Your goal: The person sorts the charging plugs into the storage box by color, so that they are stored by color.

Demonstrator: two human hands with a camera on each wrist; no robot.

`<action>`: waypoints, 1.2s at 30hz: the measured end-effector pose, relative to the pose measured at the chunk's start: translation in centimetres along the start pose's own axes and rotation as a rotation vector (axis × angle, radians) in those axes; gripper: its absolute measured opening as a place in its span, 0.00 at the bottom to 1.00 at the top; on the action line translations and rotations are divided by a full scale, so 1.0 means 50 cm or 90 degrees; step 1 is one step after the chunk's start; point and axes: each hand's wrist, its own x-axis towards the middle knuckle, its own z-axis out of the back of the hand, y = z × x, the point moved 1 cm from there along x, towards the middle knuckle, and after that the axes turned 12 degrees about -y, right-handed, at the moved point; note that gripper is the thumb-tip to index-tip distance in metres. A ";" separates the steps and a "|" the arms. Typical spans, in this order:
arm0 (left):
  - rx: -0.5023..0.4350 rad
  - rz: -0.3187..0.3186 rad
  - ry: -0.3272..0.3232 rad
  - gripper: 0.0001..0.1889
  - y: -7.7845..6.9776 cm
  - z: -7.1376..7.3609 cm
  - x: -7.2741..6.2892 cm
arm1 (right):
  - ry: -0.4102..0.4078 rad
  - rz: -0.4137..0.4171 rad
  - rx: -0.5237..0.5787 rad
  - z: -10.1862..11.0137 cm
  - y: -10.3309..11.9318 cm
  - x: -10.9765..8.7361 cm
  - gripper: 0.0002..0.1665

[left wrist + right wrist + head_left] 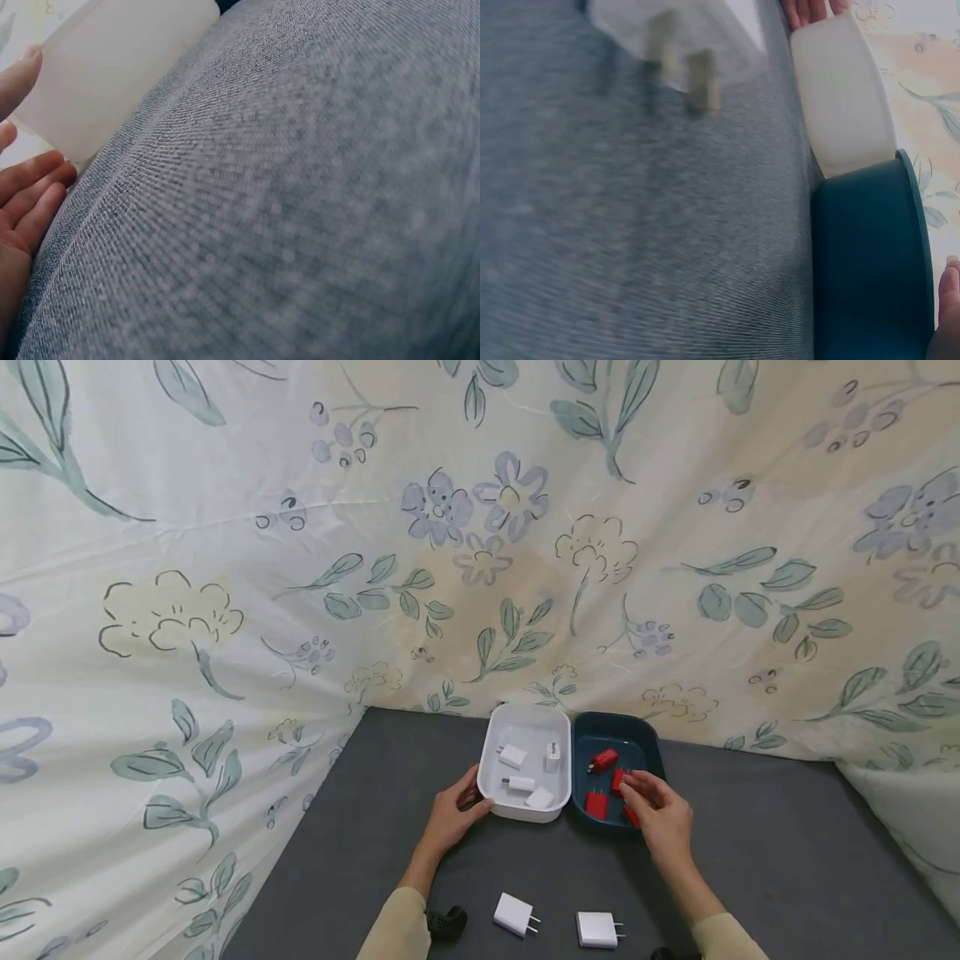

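My left hand rests along the left side of the white bin, its thumb at the near corner. In the left wrist view, the fingers lie loosely beside the bin's wall, apart from the thumb. Several white charger plugs lie inside. Over the right part of the dark teal bin, my right hand pinches a red charger plug at its fingertips. More red plugs lie in that bin, one partly hidden by the hand.
Both bins stand side by side on a dark grey tabletop. Two white charger plugs with prongs, a left one and a right one, lie in front of them. A flower-printed cloth hangs behind and at the left.
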 end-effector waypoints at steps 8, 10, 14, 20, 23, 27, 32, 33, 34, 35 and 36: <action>0.007 0.006 0.011 0.37 -0.004 0.002 0.002 | 0.006 -0.024 0.034 0.009 0.001 -0.021 0.24; 0.009 0.005 0.014 0.37 -0.004 0.003 0.002 | 0.005 -0.029 0.038 0.011 0.001 -0.026 0.24; 0.009 0.001 0.021 0.37 -0.003 0.003 0.002 | 0.008 -0.041 0.046 0.015 0.002 -0.038 0.24; 0.008 0.000 0.016 0.37 -0.003 0.004 0.003 | 0.013 -0.054 0.063 0.020 0.006 -0.054 0.23; 0.004 0.004 0.008 0.37 -0.003 0.004 0.003 | 0.015 -0.049 0.070 0.019 0.006 -0.060 0.23; 0.001 0.005 0.007 0.37 -0.001 0.004 0.002 | 0.022 -0.045 0.073 0.021 0.003 -0.069 0.23; 0.007 0.001 0.009 0.36 -0.003 0.004 0.002 | 0.031 -0.076 0.115 0.027 0.001 -0.078 0.24; 0.009 0.001 0.009 0.36 -0.003 0.004 0.002 | 0.032 -0.080 0.121 0.028 0.001 -0.079 0.24; 0.011 0.002 0.009 0.36 -0.004 0.004 0.002 | 0.034 -0.084 0.126 0.030 0.000 -0.081 0.24; 0.011 0.002 0.010 0.36 -0.005 0.004 0.003 | 0.038 -0.088 0.132 0.031 -0.001 -0.084 0.24; 0.010 0.005 0.010 0.36 -0.006 0.004 0.003 | 0.043 -0.092 0.131 0.032 -0.002 -0.086 0.25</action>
